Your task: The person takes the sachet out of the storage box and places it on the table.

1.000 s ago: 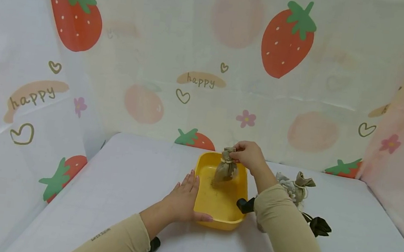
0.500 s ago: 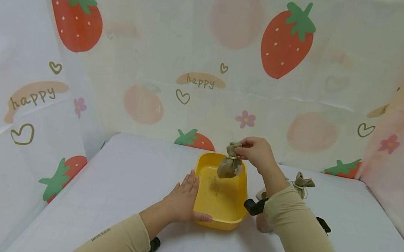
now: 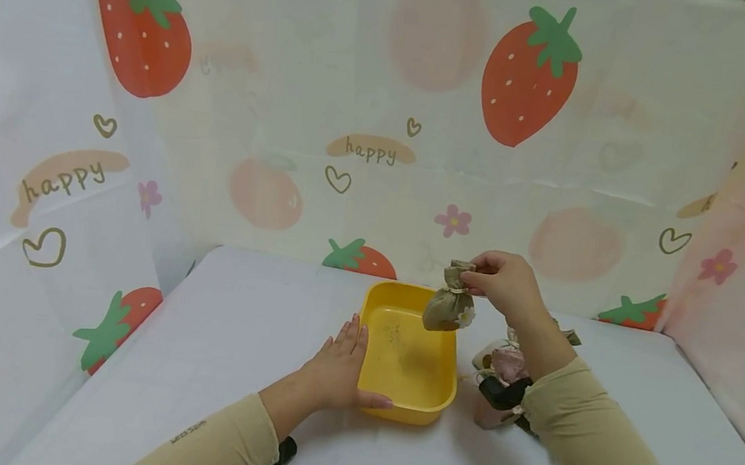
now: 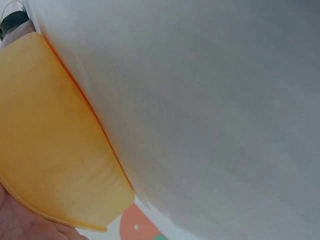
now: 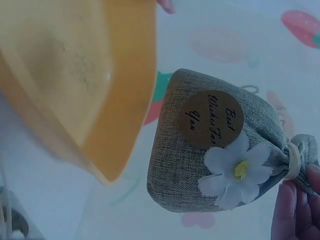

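My right hand [image 3: 506,284] pinches the tied neck of a small grey-brown cloth pouch [image 3: 442,312] and holds it over the back right corner of a yellow tray [image 3: 398,375]. In the right wrist view the pouch [image 5: 172,165] bears a round brown "Best Wishes For You" label and a white cloth flower with a yellow centre. A pale cord ties its neck. My left hand [image 3: 333,376] lies along the tray's left side, fingers straight and thumb over the front rim. Specks dot the tray's floor, where no pouch lies.
Right of the tray, several cloth pouches sit close together, with a pink one [image 3: 508,364] among them, partly hidden by my right forearm. A patterned cloth backdrop [image 3: 375,210] stands right behind the white-covered table [image 3: 255,311].
My right hand has lifted the pouch from above the tray's middle and carried it rightward to the tray's right edge. The left hand stays on the tray.
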